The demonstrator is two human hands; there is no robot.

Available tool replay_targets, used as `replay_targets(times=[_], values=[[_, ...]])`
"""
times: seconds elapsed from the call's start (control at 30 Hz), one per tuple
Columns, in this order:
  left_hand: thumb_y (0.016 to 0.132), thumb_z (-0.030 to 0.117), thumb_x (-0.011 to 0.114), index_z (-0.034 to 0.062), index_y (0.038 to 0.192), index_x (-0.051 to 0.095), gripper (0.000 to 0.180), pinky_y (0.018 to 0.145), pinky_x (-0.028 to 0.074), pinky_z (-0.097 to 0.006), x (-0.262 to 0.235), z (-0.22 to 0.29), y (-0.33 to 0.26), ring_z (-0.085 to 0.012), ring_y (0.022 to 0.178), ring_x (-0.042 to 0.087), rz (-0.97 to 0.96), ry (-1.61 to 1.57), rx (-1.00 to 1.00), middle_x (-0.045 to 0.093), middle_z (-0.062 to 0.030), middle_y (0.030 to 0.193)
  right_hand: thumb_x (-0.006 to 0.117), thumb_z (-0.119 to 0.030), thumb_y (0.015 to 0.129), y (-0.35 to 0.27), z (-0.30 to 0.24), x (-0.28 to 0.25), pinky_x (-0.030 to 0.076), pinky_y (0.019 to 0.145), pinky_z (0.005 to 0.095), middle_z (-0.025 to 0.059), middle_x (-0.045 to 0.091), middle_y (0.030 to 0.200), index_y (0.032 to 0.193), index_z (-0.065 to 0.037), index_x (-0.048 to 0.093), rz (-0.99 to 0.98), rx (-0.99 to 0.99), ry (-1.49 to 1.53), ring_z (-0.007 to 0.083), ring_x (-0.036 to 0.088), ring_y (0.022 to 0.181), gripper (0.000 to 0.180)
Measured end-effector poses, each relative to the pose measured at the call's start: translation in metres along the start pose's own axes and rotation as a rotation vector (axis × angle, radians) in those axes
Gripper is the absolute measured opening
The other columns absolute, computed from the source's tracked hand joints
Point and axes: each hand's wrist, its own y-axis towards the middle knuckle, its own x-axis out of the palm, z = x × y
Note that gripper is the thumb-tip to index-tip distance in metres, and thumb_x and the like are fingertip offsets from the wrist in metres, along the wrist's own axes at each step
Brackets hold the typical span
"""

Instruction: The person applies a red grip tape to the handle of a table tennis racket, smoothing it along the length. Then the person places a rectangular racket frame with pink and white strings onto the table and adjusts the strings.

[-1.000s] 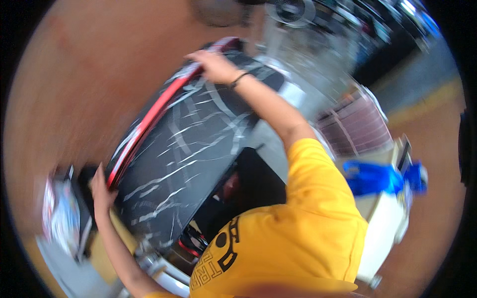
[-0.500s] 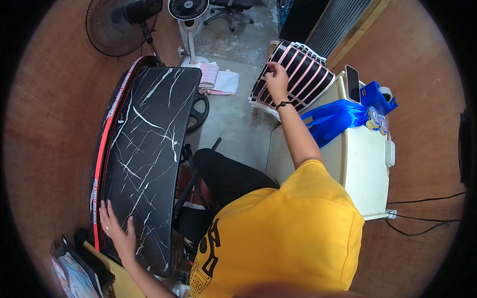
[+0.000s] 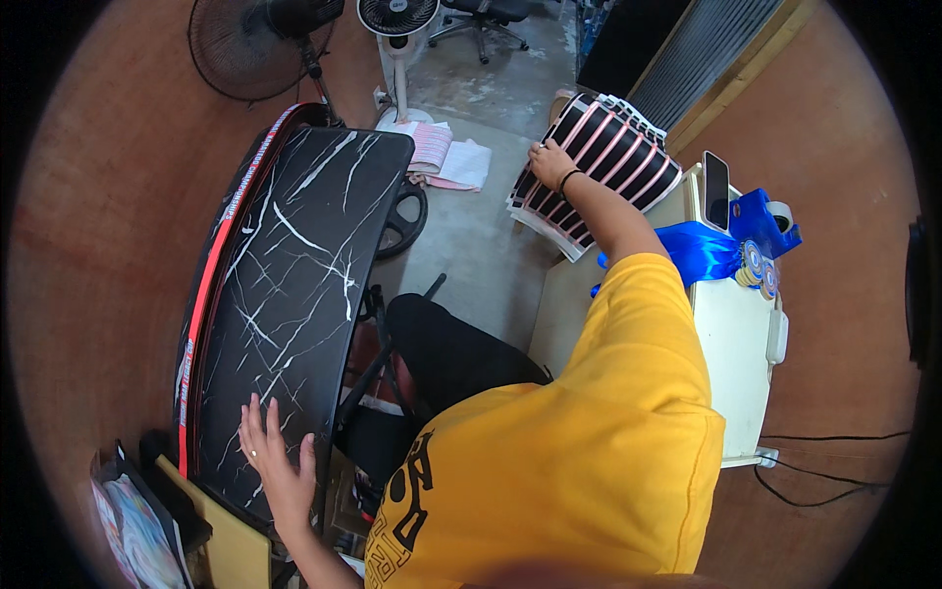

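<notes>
My left hand [image 3: 280,476] is open, fingers spread, over the near part of a black table [image 3: 285,285] with white marble veining; whether it touches the top I cannot tell. My right arm reaches forward to a stack of black sheets [image 3: 613,152] banded with pink and white strips. At the stack's left edge, my right hand [image 3: 552,165] has its fingers bent down and closed on the top striped sheet. A long red strip with white ends [image 3: 208,280] runs along the table's left edge.
Right of me, a cream cabinet [image 3: 731,344] carries blue ribbon [image 3: 697,250], round medals [image 3: 760,270], a phone [image 3: 715,187] and a blue tape dispenser [image 3: 756,211]. Two fans, including a black one [image 3: 250,44], stand ahead. Folded cloths [image 3: 456,162] lie on the floor. Bags [image 3: 142,520] stand lower left.
My right hand has come down onto the striped stack and its fingers have closed at the edge. The left hand has shifted right, away from the red strip. The whole view has shifted slightly.
</notes>
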Motion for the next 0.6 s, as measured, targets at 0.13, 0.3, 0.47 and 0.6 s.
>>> replay_targets(times=[0.13,0.3,0.47,0.6], values=[[0.082,0.012,0.07,0.0073,0.144,0.045,0.066,0.119,0.019,-0.051,0.004,0.004,-0.01,-0.0381,0.146,0.027,0.002,-0.035,-0.037,0.034,-0.0169,0.156,0.054,-0.026,0.087,0.005,-0.006,0.008,0.037,0.087,0.0367,-0.0058,0.064,0.103,0.089,-0.019,0.075,0.003,-0.073,-0.09,0.0137,0.05,0.111,0.022],[0.083,0.01,0.069,0.0066,0.142,0.047,0.064,0.118,0.021,-0.05,0.008,0.007,-0.016,-0.039,0.145,0.028,0.028,-0.107,-0.06,0.033,-0.0172,0.157,0.053,-0.027,0.087,-0.004,-0.005,0.017,0.037,0.091,0.0403,-0.0048,0.064,0.106,0.092,-0.019,0.076,0.017,-0.184,-0.218,0.0141,0.048,0.115,0.024],[0.083,0.01,0.068,0.0067,0.141,0.049,0.061,0.117,0.023,-0.051,0.015,0.007,-0.02,-0.0409,0.145,0.027,0.015,-0.139,-0.072,0.033,-0.017,0.157,0.051,-0.027,0.09,-0.011,-0.011,0.016,0.033,0.105,0.0438,-0.0009,0.062,0.127,0.1,-0.015,0.075,-0.086,-0.219,-0.266,0.0163,0.041,0.128,0.029],[0.084,0.01,0.067,0.0095,0.142,0.049,0.061,0.119,0.021,-0.049,0.014,0.009,-0.021,-0.0393,0.146,0.026,-0.001,-0.164,-0.096,0.032,-0.0144,0.158,0.055,-0.023,0.091,-0.006,-0.019,0.002,0.043,0.101,0.042,0.0028,0.068,0.122,0.104,-0.017,0.076,-0.266,-0.184,-0.006,0.0206,0.055,0.123,0.026]])
